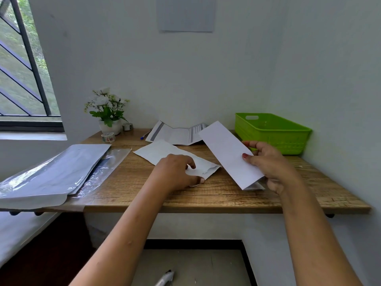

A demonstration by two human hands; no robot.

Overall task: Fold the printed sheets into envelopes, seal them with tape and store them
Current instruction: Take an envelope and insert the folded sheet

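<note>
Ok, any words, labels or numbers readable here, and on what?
None readable.
Printed sheet: grey bars and rows of print, too blurred.
Tape roll: coloured pattern, too small.
Folded paper in the right hand: blank.
Envelope in the left hand: blank.

place: likely home desk nook | cues: wooden desk (206, 195), barred window (22, 65), potted flowers (108, 112)

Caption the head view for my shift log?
At the wooden desk, the right hand holds a folded sheet; the left hand grips a white envelope lying flat, green basket behind.
</note>
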